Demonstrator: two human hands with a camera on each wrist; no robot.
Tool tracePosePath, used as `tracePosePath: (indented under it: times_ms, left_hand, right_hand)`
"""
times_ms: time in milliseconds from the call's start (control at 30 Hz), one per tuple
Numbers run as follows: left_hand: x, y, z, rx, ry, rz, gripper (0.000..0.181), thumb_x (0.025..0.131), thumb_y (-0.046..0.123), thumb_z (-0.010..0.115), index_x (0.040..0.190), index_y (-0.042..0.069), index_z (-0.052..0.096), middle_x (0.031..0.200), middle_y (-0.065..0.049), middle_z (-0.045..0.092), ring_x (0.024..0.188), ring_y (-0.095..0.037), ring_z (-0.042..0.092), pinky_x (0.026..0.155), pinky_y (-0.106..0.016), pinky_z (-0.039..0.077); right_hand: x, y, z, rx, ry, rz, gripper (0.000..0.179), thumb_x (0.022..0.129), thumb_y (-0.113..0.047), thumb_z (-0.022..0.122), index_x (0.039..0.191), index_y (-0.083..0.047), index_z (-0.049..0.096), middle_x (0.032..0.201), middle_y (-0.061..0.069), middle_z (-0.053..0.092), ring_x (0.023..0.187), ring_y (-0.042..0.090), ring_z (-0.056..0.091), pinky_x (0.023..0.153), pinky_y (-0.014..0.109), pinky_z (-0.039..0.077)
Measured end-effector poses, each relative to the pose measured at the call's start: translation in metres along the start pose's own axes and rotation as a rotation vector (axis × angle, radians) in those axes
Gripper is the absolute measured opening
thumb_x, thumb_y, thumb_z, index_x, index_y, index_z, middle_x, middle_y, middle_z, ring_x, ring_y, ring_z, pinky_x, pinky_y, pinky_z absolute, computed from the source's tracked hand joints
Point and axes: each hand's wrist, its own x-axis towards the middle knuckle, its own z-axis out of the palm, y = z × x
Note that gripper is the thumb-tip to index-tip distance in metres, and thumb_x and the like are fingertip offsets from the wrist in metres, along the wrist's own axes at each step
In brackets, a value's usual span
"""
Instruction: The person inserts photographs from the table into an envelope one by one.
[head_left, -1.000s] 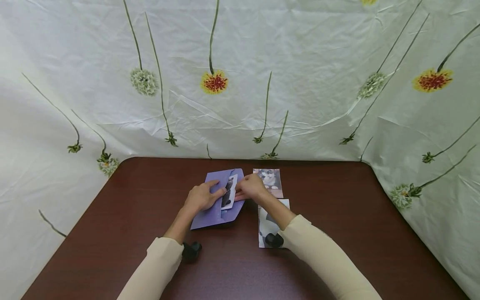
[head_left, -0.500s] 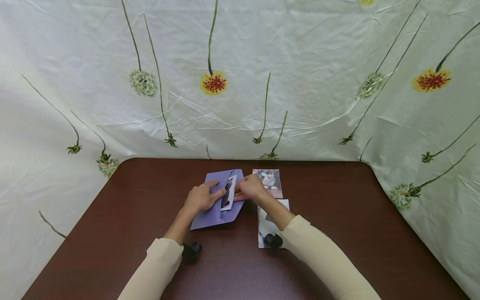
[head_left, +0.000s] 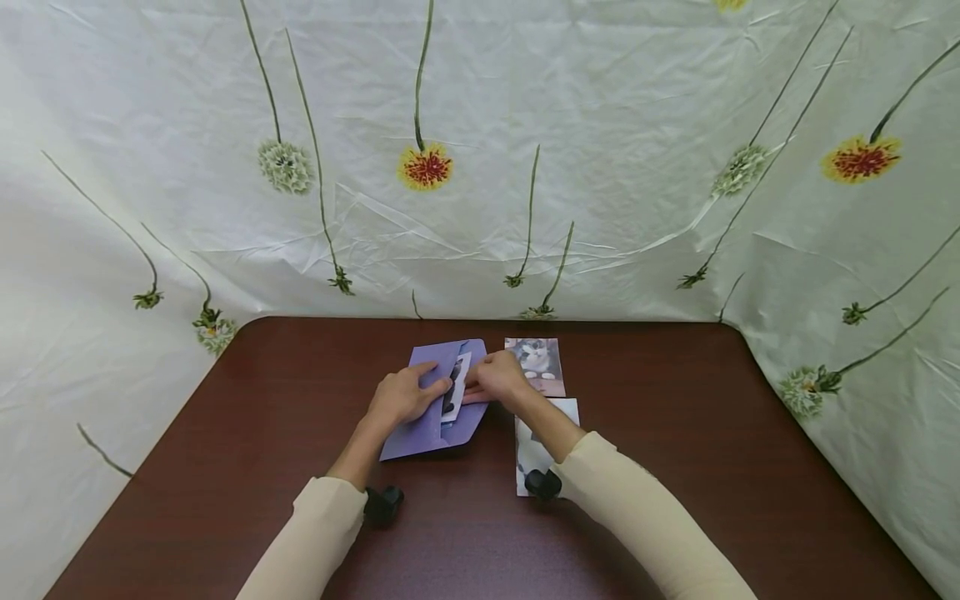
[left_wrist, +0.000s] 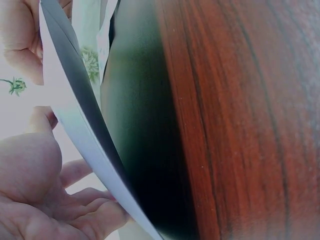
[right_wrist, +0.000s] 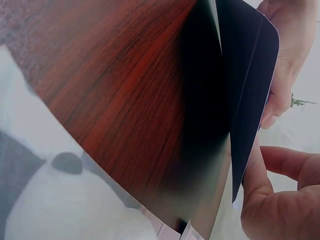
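A purple envelope (head_left: 420, 429) lies slightly raised off the table, its flap unfolded to the right. A small white-edged photo (head_left: 454, 400) with a dark picture sits partly inside its opening. My left hand (head_left: 401, 396) rests on the envelope, thumb and forefinger spread, the thumb by the opening's edge. My right hand (head_left: 497, 379) pinches the photo's right edge with curled fingers over the flap; the fingertips are partly hidden. In the right wrist view, the flap's dark underside (right_wrist: 252, 65) shows beside my right hand (right_wrist: 280, 195). The envelope's edge (left_wrist: 95, 145) crosses the left wrist view.
A cat photo (head_left: 543, 362) lies flat behind my right hand. Another grey-and-white photo (head_left: 531, 458) lies nearer, partly under my right forearm and its black wrist camera (head_left: 542, 484). The dark red wooden table (head_left: 300, 358) ends at a flower-print white cloth (head_left: 480, 208).
The photo has slid a little left, deeper into the envelope, and my right hand has moved left with it. My left hand has stayed in place.
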Motion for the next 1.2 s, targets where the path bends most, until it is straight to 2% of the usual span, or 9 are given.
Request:
tracePosePath:
  times_ms: [133, 333, 567, 800, 1200]
  left_hand:
    - [-0.0004, 0.0001, -0.0005, -0.003, -0.005, -0.004, 0.062, 0.101, 0.049, 0.054, 0.151, 0.013, 0.050, 0.148, -0.025, 0.053, 0.135, -0.048, 0.050, 0.104, -0.059, 0.044]
    - [-0.0002, -0.0002, -0.0008, -0.001, -0.003, -0.001, 0.062, 0.101, 0.048, 0.054, 0.151, 0.012, 0.050, 0.147, -0.026, 0.053, 0.134, -0.048, 0.051, 0.104, -0.059, 0.044]
    - [0.0002, 0.0008, -0.0008, -0.001, -0.002, -0.007, 0.062, 0.101, 0.048, 0.054, 0.151, 0.011, 0.050, 0.146, -0.026, 0.053, 0.133, -0.048, 0.052, 0.104, -0.059, 0.045]
    - [0.0000, 0.0017, -0.0007, -0.002, -0.005, -0.009, 0.062, 0.101, 0.047, 0.055, 0.151, 0.011, 0.050, 0.147, -0.026, 0.053, 0.134, -0.048, 0.051, 0.105, -0.059, 0.044]
    - [0.0005, 0.0016, -0.0012, -0.003, 0.004, 0.002, 0.061, 0.101, 0.046, 0.055, 0.149, 0.010, 0.052, 0.146, -0.026, 0.054, 0.134, -0.047, 0.051, 0.105, -0.058, 0.045]
  right_hand:
    - [-0.0007, -0.0001, 0.0002, 0.010, -0.007, -0.007, 0.022, 0.085, 0.010, 0.058, 0.103, 0.018, 0.067, 0.096, 0.031, 0.072, 0.076, 0.033, 0.076, 0.077, 0.043, 0.061]
    - [-0.0007, 0.0010, 0.0005, 0.018, -0.008, -0.007, 0.026, 0.086, 0.009, 0.058, 0.109, 0.018, 0.067, 0.098, 0.030, 0.072, 0.067, 0.024, 0.074, 0.074, 0.041, 0.062]
    - [0.0028, 0.0042, 0.0022, 0.003, 0.010, -0.002, 0.024, 0.087, 0.008, 0.060, 0.108, 0.016, 0.070, 0.088, 0.026, 0.074, 0.066, 0.025, 0.075, 0.071, 0.039, 0.062]
    - [0.0029, 0.0052, 0.0032, -0.018, 0.017, -0.008, 0.025, 0.087, 0.007, 0.061, 0.107, 0.015, 0.071, 0.091, 0.028, 0.075, 0.069, 0.028, 0.076, 0.071, 0.039, 0.062]
    - [0.0016, 0.0041, 0.0047, -0.019, 0.020, -0.010, 0.024, 0.086, 0.008, 0.061, 0.107, 0.016, 0.070, 0.088, 0.027, 0.075, 0.060, 0.020, 0.072, 0.069, 0.037, 0.062]
